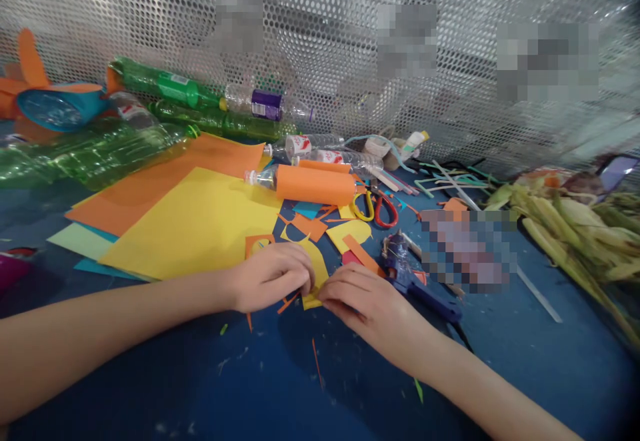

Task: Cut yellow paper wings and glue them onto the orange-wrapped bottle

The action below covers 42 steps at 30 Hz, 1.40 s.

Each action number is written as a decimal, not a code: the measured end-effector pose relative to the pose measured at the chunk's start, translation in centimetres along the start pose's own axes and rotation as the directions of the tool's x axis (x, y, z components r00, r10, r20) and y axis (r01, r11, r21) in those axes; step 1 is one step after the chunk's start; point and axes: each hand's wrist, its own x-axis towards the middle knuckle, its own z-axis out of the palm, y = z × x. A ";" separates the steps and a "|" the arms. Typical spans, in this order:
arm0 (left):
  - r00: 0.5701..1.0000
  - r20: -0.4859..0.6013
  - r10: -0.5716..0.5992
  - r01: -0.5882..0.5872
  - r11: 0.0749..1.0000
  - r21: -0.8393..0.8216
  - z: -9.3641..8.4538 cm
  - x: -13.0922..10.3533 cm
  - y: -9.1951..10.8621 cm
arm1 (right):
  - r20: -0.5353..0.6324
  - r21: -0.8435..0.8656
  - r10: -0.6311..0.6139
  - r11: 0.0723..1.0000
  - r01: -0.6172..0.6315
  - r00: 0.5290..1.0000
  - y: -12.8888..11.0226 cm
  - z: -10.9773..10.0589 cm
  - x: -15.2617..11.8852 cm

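Note:
My left hand (275, 275) has its fingers curled down at the left side of a small yellow paper piece (315, 261). At the lower right end of that piece, my right hand (361, 299) pinches its folded edge. Paper scraps lie around both hands, among them an orange strip (363, 255) and a rounded yellow piece (347, 233). Just beyond them lies a bottle wrapped in orange paper (316, 185). My left fingertips are partly hidden.
Scissors (385, 210) and a blue glue gun (425, 292) lie to the right. Large yellow sheets (195, 227) are at the left, with green bottles (130, 154) behind. Corn husks (575, 227) lie far right, and a perforated metal panel (325, 47) stands behind.

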 end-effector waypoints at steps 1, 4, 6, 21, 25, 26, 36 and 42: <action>1.000 0.004 -0.001 0.001 1.000 0.001 0.0 0.0 0.0 | -0.006 0.013 0.013 1.000 -0.013 1.000 0.0 0.1 0.0; 1.000 0.005 -0.003 0.003 1.000 0.006 0.0 -0.1 -0.1 | -0.021 0.055 0.048 0.997 -0.047 0.999 0.1 0.2 0.1; 1.000 -0.002 -0.001 0.001 1.000 0.012 0.1 -0.1 -0.1 | -0.031 0.085 0.074 0.994 -0.071 0.997 0.0 0.1 0.3; 1.000 0.004 -0.002 0.002 1.000 0.007 0.0 -0.1 -0.2 | 0.004 0.203 0.347 0.918 -0.341 0.938 -1.2 -0.8 0.5; 1.000 0.006 -0.001 0.001 1.000 0.010 -0.1 0.0 -0.1 | 0.000 0.203 0.368 0.910 -0.360 0.930 -1.1 -0.6 0.5; 1.000 0.004 -0.001 0.001 1.000 0.011 -0.1 0.1 0.0 | 0.001 0.207 0.373 0.907 -0.366 0.928 -1.0 -0.6 0.5; 1.000 -0.001 -0.001 0.001 0.999 0.039 0.1 0.0 -0.1 | 0.018 0.210 0.366 0.908 -0.361 0.930 -0.6 -0.3 0.4; 0.996 -0.085 0.008 0.007 0.984 0.177 1.0 0.3 -0.3 | 0.016 0.207 0.391 0.899 -0.386 0.920 -0.6 -0.2 0.7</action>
